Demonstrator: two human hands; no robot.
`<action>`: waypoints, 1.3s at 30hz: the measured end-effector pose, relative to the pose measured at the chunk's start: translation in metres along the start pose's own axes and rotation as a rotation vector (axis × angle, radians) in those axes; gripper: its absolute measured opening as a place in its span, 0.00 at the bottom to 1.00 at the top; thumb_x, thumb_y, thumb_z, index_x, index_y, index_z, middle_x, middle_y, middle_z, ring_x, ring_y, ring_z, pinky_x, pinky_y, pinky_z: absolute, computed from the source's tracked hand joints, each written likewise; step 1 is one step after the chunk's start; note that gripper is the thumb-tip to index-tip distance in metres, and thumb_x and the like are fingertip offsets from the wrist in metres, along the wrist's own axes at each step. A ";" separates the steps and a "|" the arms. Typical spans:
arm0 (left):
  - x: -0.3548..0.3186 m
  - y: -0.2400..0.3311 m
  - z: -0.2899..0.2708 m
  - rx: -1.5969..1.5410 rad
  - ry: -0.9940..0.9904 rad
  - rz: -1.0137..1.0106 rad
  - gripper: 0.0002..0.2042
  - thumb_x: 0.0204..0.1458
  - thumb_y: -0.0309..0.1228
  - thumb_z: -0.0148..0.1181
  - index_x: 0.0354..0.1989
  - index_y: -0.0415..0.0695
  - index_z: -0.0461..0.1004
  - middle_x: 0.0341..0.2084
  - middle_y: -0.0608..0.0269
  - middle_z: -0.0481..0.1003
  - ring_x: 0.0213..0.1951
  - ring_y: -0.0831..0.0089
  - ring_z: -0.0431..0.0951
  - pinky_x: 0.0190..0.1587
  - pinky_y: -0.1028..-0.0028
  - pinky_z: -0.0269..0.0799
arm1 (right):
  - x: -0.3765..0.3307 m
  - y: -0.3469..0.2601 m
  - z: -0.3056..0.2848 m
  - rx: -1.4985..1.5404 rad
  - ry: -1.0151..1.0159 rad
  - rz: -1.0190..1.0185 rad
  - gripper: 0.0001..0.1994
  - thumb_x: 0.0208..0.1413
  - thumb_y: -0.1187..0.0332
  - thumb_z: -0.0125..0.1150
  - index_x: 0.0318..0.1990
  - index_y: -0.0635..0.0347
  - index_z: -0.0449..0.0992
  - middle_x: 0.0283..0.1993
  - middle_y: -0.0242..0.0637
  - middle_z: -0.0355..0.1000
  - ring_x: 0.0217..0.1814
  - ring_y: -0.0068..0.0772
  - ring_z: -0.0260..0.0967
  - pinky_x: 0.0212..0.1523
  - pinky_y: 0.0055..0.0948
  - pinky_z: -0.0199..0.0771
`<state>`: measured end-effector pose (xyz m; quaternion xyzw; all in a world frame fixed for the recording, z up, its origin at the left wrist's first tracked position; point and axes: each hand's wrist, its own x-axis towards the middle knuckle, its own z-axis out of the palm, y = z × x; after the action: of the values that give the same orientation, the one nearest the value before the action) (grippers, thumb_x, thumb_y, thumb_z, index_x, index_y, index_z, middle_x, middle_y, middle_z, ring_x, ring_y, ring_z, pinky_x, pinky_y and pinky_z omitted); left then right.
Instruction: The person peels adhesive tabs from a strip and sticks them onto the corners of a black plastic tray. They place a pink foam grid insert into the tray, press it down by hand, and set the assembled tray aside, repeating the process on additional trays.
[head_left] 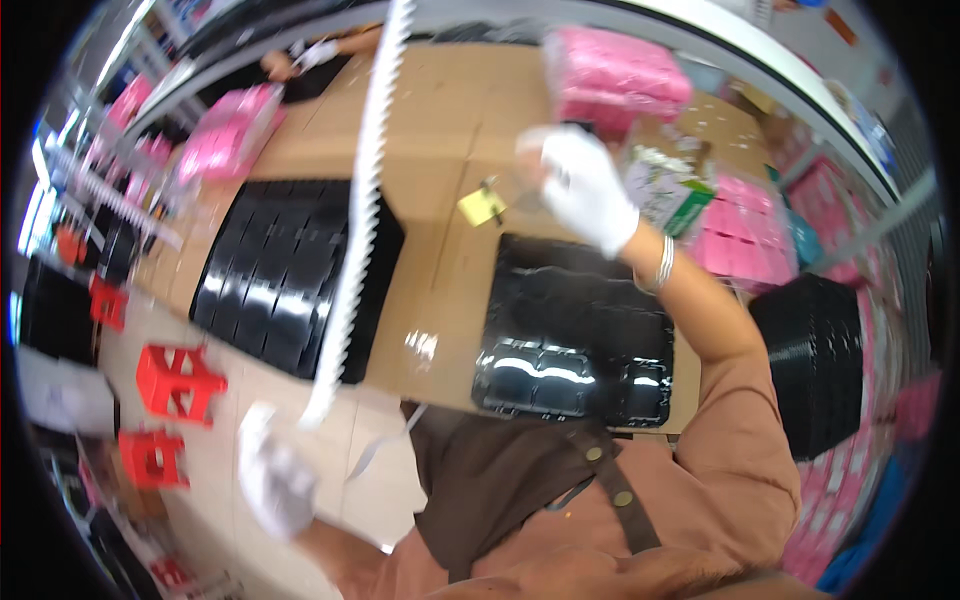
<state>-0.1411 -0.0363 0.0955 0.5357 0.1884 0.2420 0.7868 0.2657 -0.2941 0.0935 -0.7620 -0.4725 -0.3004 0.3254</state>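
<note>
One black tray (560,375) lies on the tabletop (430,260) right in front of us, its glossy pockets showing; we take it as the centre of our clock. At 12, around its far edge, our right hand (585,190), white-gloved and blurred, points its fingers toward 10; we cannot tell whether that grip is apart or together, nor whether it has hold of anything. A yellow slip (480,208) lies near it, at 11.

We judge the step in hand to be a reach across the tabletop past the tray; the next move, we think, calls for a steadier right hand, kept clear of the tray's far corner.

At 8, off the tabletop, our left hand (275,480) hangs over the floor (255,385), just beside the low end of a white toothed strip (360,210). Whether they touch, and whether that grip is parted or closed, we cannot make out.

Farther out, we see a left stack (290,260) of black trays toward 9, red stools (180,380) beyond it, a printed box (665,195) at 1, a pink pack (745,235) at 2, a dark right stack (810,365) at 3, and another person's hand (316,54) between 10 and 11.
</note>
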 end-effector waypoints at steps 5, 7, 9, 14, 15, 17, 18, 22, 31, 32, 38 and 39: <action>0.091 -0.073 0.138 -0.288 -0.239 -0.351 0.18 0.57 0.31 0.54 0.53 0.38 0.64 0.35 0.64 0.69 0.30 0.78 0.68 0.30 0.80 0.65 | -0.110 -0.098 0.051 0.931 -0.427 0.695 0.12 0.59 0.65 0.51 0.41 0.63 0.78 0.37 0.37 0.76 0.40 0.24 0.70 0.44 0.25 0.69; 0.104 -0.100 0.152 -0.321 -0.258 -0.335 0.19 0.57 0.31 0.55 0.54 0.38 0.63 0.35 0.66 0.69 0.31 0.78 0.69 0.32 0.81 0.66 | -0.125 -0.117 0.058 1.115 -0.436 0.836 0.16 0.61 0.61 0.51 0.44 0.66 0.77 0.39 0.35 0.76 0.41 0.21 0.68 0.44 0.23 0.68; 0.117 -0.131 0.156 -0.323 -0.121 -0.181 0.16 0.56 0.30 0.56 0.51 0.38 0.66 0.34 0.66 0.71 0.32 0.77 0.71 0.33 0.79 0.68 | -0.138 -0.127 0.067 1.242 -0.311 0.937 0.15 0.59 0.62 0.54 0.43 0.66 0.77 0.38 0.34 0.76 0.40 0.20 0.67 0.42 0.22 0.67; 0.126 -0.163 0.165 -0.362 0.018 -0.074 0.14 0.56 0.28 0.55 0.50 0.38 0.68 0.37 0.63 0.73 0.35 0.75 0.74 0.36 0.78 0.71 | -0.142 -0.136 0.068 1.148 -0.225 1.092 0.10 0.54 0.67 0.61 0.38 0.65 0.78 0.35 0.31 0.75 0.35 0.17 0.66 0.38 0.20 0.66; 0.126 -0.167 0.167 -0.363 0.035 -0.049 0.14 0.57 0.29 0.55 0.50 0.38 0.68 0.37 0.62 0.73 0.36 0.75 0.74 0.37 0.77 0.71 | -0.145 -0.134 0.072 1.087 -0.212 1.118 0.09 0.53 0.68 0.62 0.37 0.65 0.78 0.34 0.30 0.74 0.35 0.15 0.65 0.36 0.19 0.66; 0.127 -0.173 0.169 -0.367 0.050 -0.027 0.14 0.57 0.30 0.55 0.50 0.38 0.68 0.37 0.62 0.73 0.36 0.74 0.75 0.38 0.77 0.71 | -0.146 -0.133 0.076 1.021 -0.199 1.146 0.07 0.51 0.70 0.63 0.35 0.64 0.78 0.33 0.30 0.74 0.34 0.14 0.64 0.35 0.19 0.65; 0.127 -0.177 0.169 -0.363 0.059 -0.012 0.14 0.58 0.31 0.54 0.50 0.39 0.67 0.37 0.62 0.73 0.37 0.73 0.74 0.39 0.76 0.71 | -0.146 -0.133 0.078 0.975 -0.198 1.159 0.06 0.49 0.72 0.63 0.33 0.63 0.78 0.33 0.30 0.73 0.34 0.17 0.65 0.35 0.20 0.66; 0.129 -0.202 0.144 -0.288 0.162 -0.043 0.16 0.59 0.35 0.51 0.52 0.40 0.67 0.39 0.62 0.72 0.41 0.71 0.74 0.42 0.72 0.72 | -0.152 -0.123 0.075 0.704 0.001 0.690 0.04 0.41 0.75 0.64 0.28 0.62 0.76 0.31 0.34 0.71 0.33 0.28 0.68 0.36 0.26 0.68; 0.106 -0.203 0.116 -0.186 0.188 -0.230 0.11 0.60 0.37 0.52 0.42 0.41 0.70 0.25 0.72 0.68 0.20 0.88 0.60 0.23 0.86 0.60 | -0.139 0.059 0.129 -0.145 -0.454 0.635 0.04 0.41 0.73 0.58 0.19 0.56 0.77 0.31 0.43 0.71 0.36 0.46 0.72 0.38 0.39 0.72; 0.103 -0.200 0.119 -0.182 0.213 -0.239 0.11 0.60 0.36 0.51 0.41 0.40 0.70 0.23 0.73 0.67 0.18 0.90 0.55 0.21 0.87 0.56 | -0.141 0.064 0.134 -0.249 -0.532 0.587 0.04 0.41 0.73 0.58 0.19 0.55 0.76 0.32 0.43 0.71 0.36 0.46 0.72 0.38 0.39 0.73; 0.095 -0.216 0.099 -0.174 0.203 -0.240 0.11 0.60 0.32 0.52 0.46 0.38 0.70 0.28 0.69 0.71 0.21 0.89 0.62 0.22 0.87 0.58 | -0.147 0.065 0.153 -0.262 -0.484 0.651 0.03 0.45 0.71 0.56 0.25 0.60 0.73 0.32 0.46 0.71 0.37 0.47 0.71 0.37 0.39 0.71; 0.093 -0.218 0.098 -0.185 0.187 -0.243 0.11 0.60 0.31 0.51 0.47 0.38 0.70 0.29 0.68 0.72 0.22 0.88 0.63 0.22 0.87 0.58 | -0.149 0.063 0.153 -0.210 -0.452 0.726 0.03 0.45 0.72 0.56 0.26 0.60 0.73 0.32 0.47 0.71 0.37 0.48 0.71 0.36 0.40 0.71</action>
<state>0.0277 -0.1237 -0.0770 0.4096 0.3010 0.2100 0.8352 0.2911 -0.2746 -0.1270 -0.9541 -0.2003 -0.0389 0.2193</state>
